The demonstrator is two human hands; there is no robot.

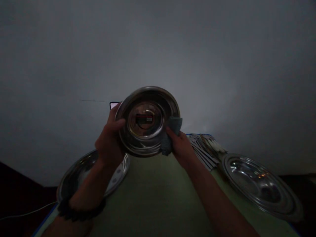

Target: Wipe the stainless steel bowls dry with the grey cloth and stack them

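Observation:
Up in front of me, above the table, is a round shiny metal basin (148,144) with a dark label (144,119) at its centre. My left hand (110,138) grips its left rim, thumb on the face turned to me and fingers out of sight behind. A folded grey-blue cloth (174,125) lies against the basin's lower right rim. My right hand (181,144) is closed on that cloth, pinching the rim through it with the thumb in front.
Below on the left, partly behind my forearm, rests a large metal basin (64,184). Stacked metal basins (256,184) stand at the right table edge, beside a row of flat, thin items (203,151). Beneath is a pale green table (150,197); a wall (158,46) rises behind it.

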